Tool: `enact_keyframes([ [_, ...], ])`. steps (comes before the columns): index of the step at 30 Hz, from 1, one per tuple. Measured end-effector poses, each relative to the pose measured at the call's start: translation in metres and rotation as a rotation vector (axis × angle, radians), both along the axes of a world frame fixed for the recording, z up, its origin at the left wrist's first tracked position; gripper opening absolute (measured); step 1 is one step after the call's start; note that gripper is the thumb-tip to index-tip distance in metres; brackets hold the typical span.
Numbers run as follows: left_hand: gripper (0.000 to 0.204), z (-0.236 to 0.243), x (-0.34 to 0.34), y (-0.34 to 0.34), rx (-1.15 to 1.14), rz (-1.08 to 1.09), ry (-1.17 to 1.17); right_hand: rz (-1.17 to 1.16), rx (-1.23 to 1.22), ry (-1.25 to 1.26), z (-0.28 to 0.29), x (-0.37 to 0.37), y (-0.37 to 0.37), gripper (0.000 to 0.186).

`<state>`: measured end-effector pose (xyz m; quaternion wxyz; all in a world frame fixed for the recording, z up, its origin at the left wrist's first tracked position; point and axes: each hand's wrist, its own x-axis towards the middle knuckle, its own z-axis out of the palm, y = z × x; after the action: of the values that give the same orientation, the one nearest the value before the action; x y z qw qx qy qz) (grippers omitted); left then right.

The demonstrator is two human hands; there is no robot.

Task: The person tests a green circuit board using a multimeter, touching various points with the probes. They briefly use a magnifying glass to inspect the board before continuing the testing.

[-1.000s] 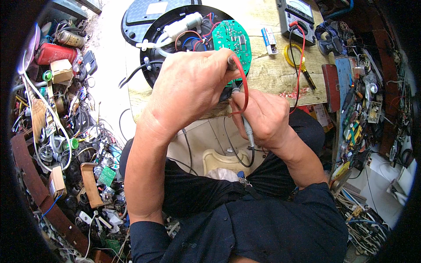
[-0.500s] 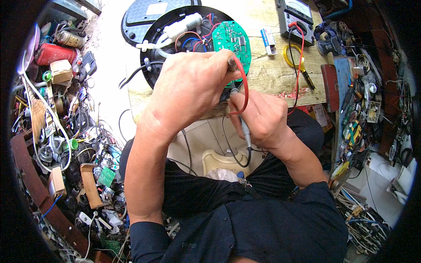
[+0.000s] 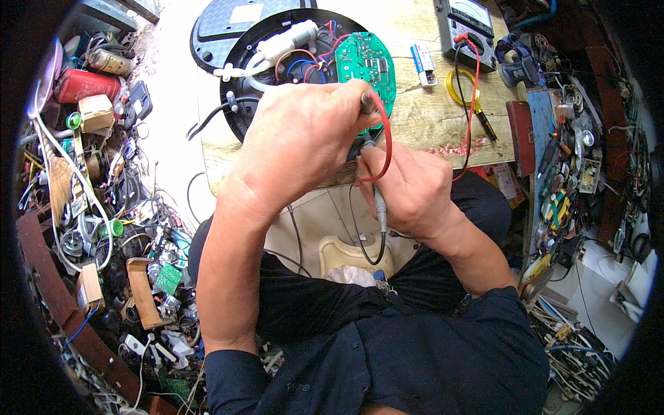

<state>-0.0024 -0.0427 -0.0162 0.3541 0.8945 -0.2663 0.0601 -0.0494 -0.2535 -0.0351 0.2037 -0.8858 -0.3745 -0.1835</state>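
Note:
My left hand (image 3: 294, 131) is closed round a test probe with a red lead (image 3: 386, 138); the probe's tip is hidden. My right hand (image 3: 415, 187) pinches a grey test probe (image 3: 380, 204) with a black lead hanging below. Both hands meet at the near end of a green circuit board (image 3: 366, 59). Whether the tips touch the board I cannot see. The board rests at the right side of a round black housing (image 3: 235, 59), which also holds a white cylindrical pump or motor (image 3: 287, 41) with red and blue wires.
At the table's far right stands an analogue multimeter (image 3: 465, 34). Nearby lie a small battery box (image 3: 424, 66) and a yellow-rimmed magnifier (image 3: 456, 90). A dark round cover (image 3: 211, 34) is behind the housing. Heaped parts (image 3: 145, 235) crowd the left floor; tools (image 3: 557, 200) line the right.
The grey probe's rear end and its black lead have swung slightly to the left. My right hand has shifted a little with it; the left hand is nearly still.

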Motion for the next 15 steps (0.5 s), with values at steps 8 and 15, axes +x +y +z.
enact_keyframes([
  [8,0.015,-0.002,-0.001,0.002,-0.003,-0.010,0.005,0.019,0.114,-0.046,-0.001,0.004,-0.003,0.021],
  [15,0.015,-0.002,0.001,0.003,0.006,-0.021,-0.004,0.030,0.056,0.018,-0.002,0.002,-0.003,0.018],
])
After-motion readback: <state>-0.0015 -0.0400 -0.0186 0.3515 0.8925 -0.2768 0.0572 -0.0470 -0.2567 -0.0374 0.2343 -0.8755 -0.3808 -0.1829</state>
